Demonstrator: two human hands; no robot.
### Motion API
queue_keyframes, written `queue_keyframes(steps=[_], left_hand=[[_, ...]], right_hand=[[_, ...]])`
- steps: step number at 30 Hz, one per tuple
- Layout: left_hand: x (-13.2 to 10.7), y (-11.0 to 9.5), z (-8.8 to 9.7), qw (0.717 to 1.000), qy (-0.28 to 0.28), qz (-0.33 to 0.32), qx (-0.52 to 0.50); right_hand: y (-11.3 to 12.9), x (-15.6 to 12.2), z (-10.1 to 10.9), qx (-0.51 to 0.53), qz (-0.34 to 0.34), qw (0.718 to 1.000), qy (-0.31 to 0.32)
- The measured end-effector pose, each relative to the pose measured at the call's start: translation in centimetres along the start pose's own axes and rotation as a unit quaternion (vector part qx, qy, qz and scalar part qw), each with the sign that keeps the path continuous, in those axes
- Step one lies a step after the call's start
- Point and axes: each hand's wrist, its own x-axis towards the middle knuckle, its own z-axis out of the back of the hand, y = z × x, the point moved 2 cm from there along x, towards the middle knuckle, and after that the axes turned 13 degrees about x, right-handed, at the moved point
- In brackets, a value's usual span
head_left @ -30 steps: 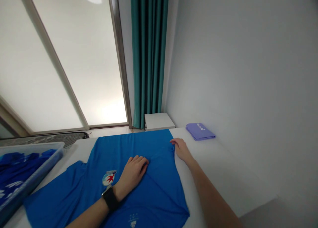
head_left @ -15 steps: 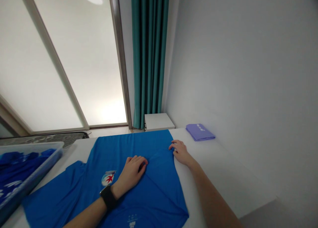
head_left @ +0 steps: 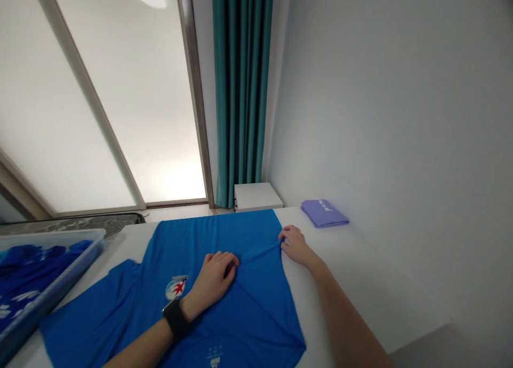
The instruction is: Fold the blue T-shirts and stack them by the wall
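A blue T-shirt [head_left: 252,282] with a round red-and-white emblem lies spread on a white table, its collar toward me and one sleeve out to the left. My left hand [head_left: 214,274], with a black watch on the wrist, rests on the middle of the shirt, its fingers curled and closed on the fabric. At the shirt's right edge my right hand [head_left: 295,245] pinches the cloth between thumb and fingers. Small creases run from the right hand's pinch toward the middle.
A clear plastic bin [head_left: 86,256] with blue clothes stands at the left. On the table's far right lies a folded purple cloth item [head_left: 324,214] with white lettering, near the wall. A white cabinet [head_left: 256,196] stands beyond the table, below a green curtain [head_left: 242,90].
My right hand has shifted slightly right, drawing the shirt's edge outward and making creases there. My left hand stays in place on the shirt.
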Motion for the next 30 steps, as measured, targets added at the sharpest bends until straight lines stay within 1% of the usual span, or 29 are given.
queue_keyframes(steps=[5, 9, 12, 15, 18, 21, 25, 30], left_hand=[[0.8, 0.1, 1.2, 0.999, 0.004, 0.017, -0.039], [3.2, -0.7, 1.9, 0.999, 0.001, -0.026, -0.027], [6.1, -1.8, 1.3, 0.998, -0.001, -0.066, 0.007], [9.0, -2.9, 0.0, 0.993, 0.008, -0.098, 0.065], [11.0, -3.5, -1.2, 0.986, 0.020, -0.120, 0.118], [11.7, -3.7, -1.9, 0.979, 0.019, -0.136, 0.150], [11.7, -3.5, -2.4, 0.978, 0.004, -0.149, 0.143], [11.6, -2.9, -2.9, 0.988, -0.010, -0.118, 0.098]], right_hand=[[-0.2, 0.4, -0.1, 0.003, -0.009, 1.000, 0.005], [-0.4, 0.5, -0.2, 0.003, -0.007, 1.000, 0.013], [-0.4, 0.4, -0.2, 0.001, -0.003, 1.000, 0.019], [-0.4, 0.1, -0.2, -0.003, -0.001, 1.000, 0.025], [-0.4, -0.1, -0.3, -0.004, 0.003, 0.999, 0.034], [-0.4, -0.1, -0.4, -0.004, 0.002, 0.999, 0.036], [-0.5, 0.1, -0.5, -0.006, -0.005, 1.000, 0.027], [-0.7, 0.3, -0.7, -0.010, -0.006, 1.000, 0.009]])
